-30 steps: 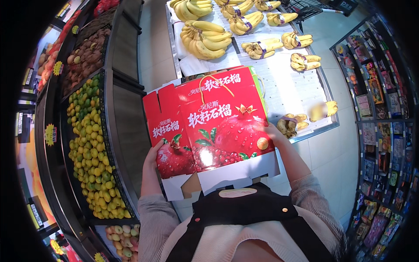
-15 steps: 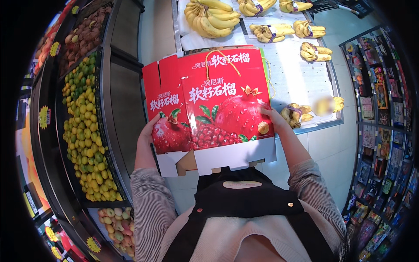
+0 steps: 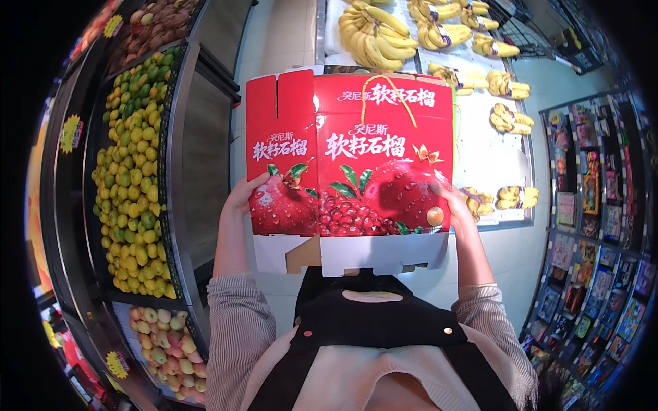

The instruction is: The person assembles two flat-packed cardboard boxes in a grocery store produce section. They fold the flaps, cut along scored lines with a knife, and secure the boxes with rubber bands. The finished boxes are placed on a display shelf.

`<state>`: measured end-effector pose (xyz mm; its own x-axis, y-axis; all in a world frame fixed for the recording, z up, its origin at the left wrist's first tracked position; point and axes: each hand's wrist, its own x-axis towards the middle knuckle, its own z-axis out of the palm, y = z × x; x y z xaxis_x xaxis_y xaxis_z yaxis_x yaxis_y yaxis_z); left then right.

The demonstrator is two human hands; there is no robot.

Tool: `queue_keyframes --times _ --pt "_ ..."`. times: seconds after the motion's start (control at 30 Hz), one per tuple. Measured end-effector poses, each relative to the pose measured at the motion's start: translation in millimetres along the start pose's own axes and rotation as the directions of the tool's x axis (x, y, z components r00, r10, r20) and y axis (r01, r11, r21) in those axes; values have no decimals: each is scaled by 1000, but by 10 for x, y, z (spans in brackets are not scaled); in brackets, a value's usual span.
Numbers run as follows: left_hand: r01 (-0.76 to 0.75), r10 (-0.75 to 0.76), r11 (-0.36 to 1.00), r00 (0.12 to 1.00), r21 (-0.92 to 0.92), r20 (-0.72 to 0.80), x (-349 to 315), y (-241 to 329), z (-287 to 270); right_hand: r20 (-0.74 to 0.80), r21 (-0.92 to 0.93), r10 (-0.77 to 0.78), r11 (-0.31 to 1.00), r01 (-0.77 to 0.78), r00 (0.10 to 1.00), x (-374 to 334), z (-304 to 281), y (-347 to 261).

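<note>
Between my two hands is a red cardboard gift box [image 3: 343,164] printed with pomegranates and white lettering. A yellow cord handle [image 3: 364,103] loops from its upper part. White flaps with cut notches hang open along its lower edge, and the top flaps stand up. My left hand [image 3: 240,195] grips the left side, with the thumb on the front. My right hand [image 3: 454,200] clasps the right edge, the thumb also on the front. The other fingers go behind the box, out of sight.
Bunches of bananas [image 3: 373,38] lie on a white display table [image 3: 504,161] ahead. Along the left runs a fruit stand with green and yellow citrus [image 3: 137,205] and apple-like fruit [image 3: 168,349]. On the right stands a rack of small packaged goods [image 3: 589,253].
The box has shifted a little right in view and turned to show more of its left panel, both hands still on it. The stand and banana table have shifted as my viewpoint moved.
</note>
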<state>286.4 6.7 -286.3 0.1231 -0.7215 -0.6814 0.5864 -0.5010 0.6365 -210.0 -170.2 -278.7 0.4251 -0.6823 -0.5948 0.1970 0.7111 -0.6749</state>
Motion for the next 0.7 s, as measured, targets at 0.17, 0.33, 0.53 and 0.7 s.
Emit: queue_keyframes --times 0.17,0.33,0.53,0.7 --pt "73 -73 996 997 -45 10 262 -129 2 -54 -151 122 980 -129 991 291 -166 -108" --pt "49 -50 999 997 -9 -57 395 -197 14 -89 -112 170 977 -180 981 486 -324 9" --pt "-118 319 870 875 478 -364 99 -100 277 -128 -210 70 973 -96 989 601 -430 77" --pt "-43 388 839 746 542 -542 -547 -356 158 -176 -359 -105 933 36 979 474 -256 -16"
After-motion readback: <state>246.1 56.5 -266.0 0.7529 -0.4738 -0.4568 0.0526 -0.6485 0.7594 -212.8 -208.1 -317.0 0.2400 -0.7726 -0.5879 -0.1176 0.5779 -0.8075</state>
